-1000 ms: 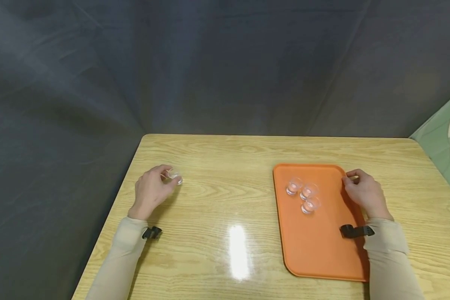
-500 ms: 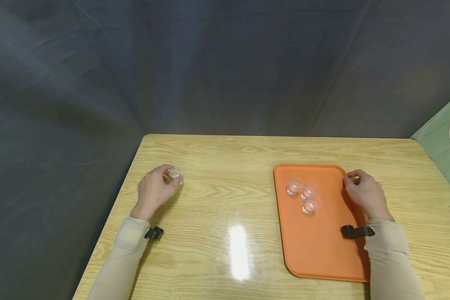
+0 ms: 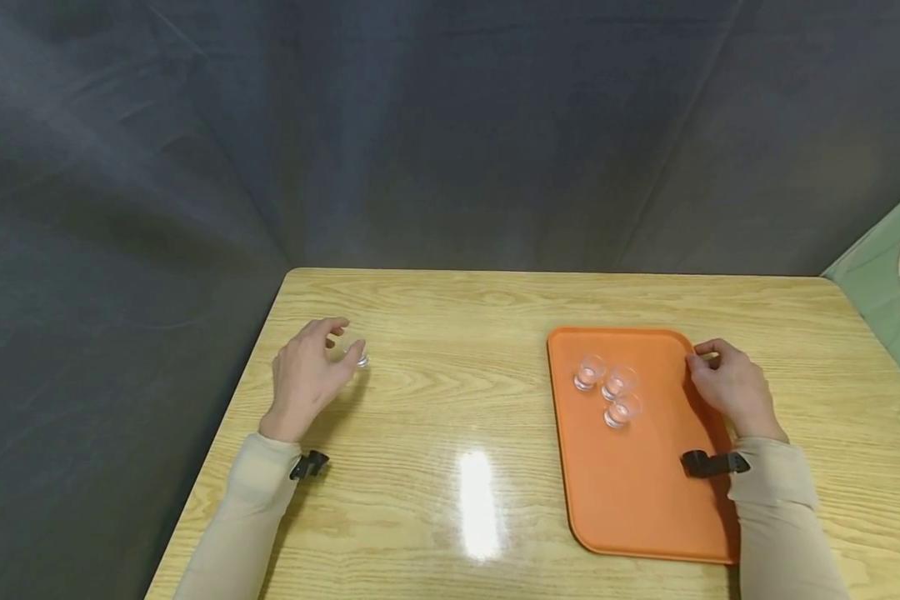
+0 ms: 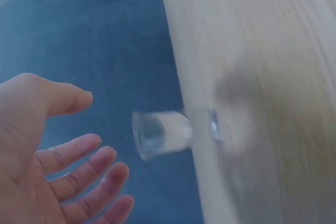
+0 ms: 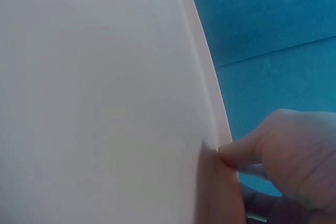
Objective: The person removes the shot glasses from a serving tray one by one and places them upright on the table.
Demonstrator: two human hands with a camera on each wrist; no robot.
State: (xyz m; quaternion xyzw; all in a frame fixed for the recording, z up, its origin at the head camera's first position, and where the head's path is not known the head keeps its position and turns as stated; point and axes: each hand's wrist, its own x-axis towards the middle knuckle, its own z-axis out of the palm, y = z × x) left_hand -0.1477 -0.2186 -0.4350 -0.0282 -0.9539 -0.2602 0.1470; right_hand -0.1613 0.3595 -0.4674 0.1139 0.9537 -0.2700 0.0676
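Observation:
A small clear shot glass (image 4: 163, 131) stands upright on the table at the left, partly hidden by my left hand in the head view. My left hand (image 3: 306, 377) is beside it with thumb and fingers spread apart, and the left wrist view shows a gap between the fingertips (image 4: 114, 178) and the glass. At the right, my right hand (image 3: 733, 387) pinches the right rim of an orange tray (image 3: 656, 492) between thumb and fingers. On the tray's upper left part stand three more shot glasses (image 3: 618, 412), grouped close together.
The wood-grain table (image 3: 435, 400) runs between the two hands, with a bright light reflection near its front. Behind and to the left hangs a dark curtain (image 3: 450, 142). A green patterned cloth (image 3: 888, 267) shows at the far right.
My left hand has let go of the shot glass; its thumb and fingers have spread and lifted slightly away. My right hand and the tray have stayed in place.

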